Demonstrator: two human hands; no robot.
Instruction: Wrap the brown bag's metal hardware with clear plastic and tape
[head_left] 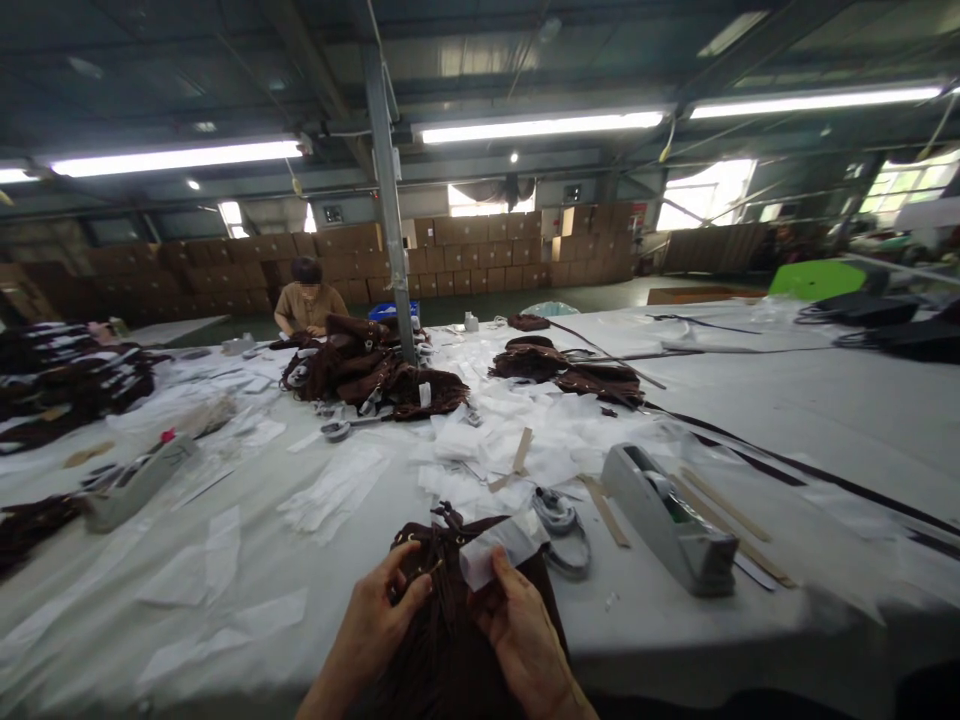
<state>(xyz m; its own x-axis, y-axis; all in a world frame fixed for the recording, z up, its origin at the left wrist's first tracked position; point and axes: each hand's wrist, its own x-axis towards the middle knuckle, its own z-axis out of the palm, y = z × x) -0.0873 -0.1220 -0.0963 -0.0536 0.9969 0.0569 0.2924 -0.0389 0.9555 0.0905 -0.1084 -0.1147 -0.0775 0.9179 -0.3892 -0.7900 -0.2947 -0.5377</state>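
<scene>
At the near edge of the desk (337, 572), the left hand (379, 628) has its fingers clamped on the brown bag (442, 650), apparently steadying it by its top. The right hand (525, 640) pinches a white paper (491, 558) against the bag's top, probably to cover the metal fittings. A tape dispenser (667, 525) stands near on the right, within easy reach.

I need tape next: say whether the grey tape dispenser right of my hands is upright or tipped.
Upright: the grey tape dispenser sits base-down on the white table.
</scene>
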